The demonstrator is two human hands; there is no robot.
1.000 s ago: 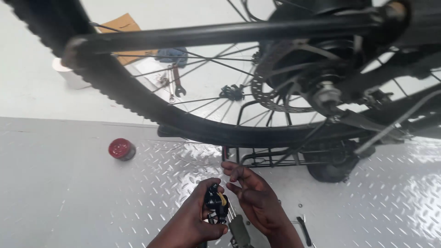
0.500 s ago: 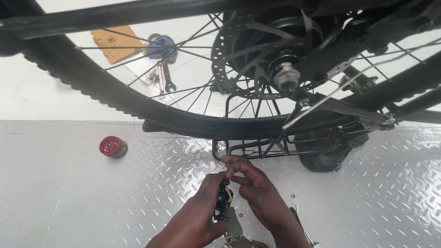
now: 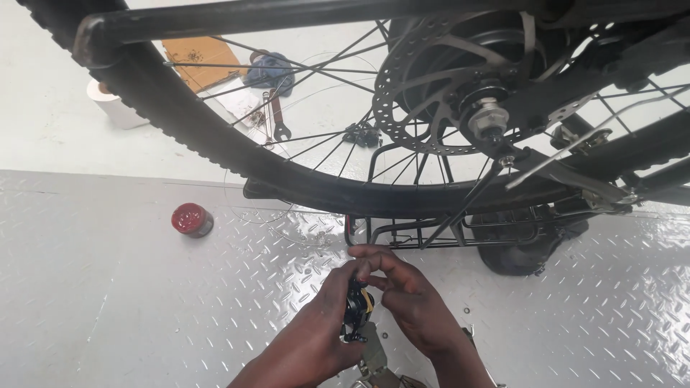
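Note:
My left hand (image 3: pixel 316 330) grips a small black brake caliper (image 3: pixel 356 310) with a yellow part showing at its top. The fingers of my right hand (image 3: pixel 406 294) pinch at the top of that same part. Both hands hover low over the diamond-plate floor (image 3: pixel 108 302). Just above them is a bicycle's rear wheel (image 3: pixel 237 151) with a brake disc (image 3: pixel 424 100) and axle nut (image 3: pixel 489 118). A black rear rack (image 3: pixel 431 230) lies on the floor right beyond my fingertips.
A red round reflector (image 3: pixel 190 219) sits on the floor to the left. Through the spokes I see a wrench (image 3: pixel 277 118), a blue rag (image 3: pixel 273 72), a piece of cardboard (image 3: pixel 198 57) and a white roll (image 3: pixel 115 108). A grey metal piece (image 3: pixel 374 359) lies under my hands.
The view has tilted so the wheel hub and disc sit lower and nearer. My hands stay together on the black part, with the right fingers now curled over its top.

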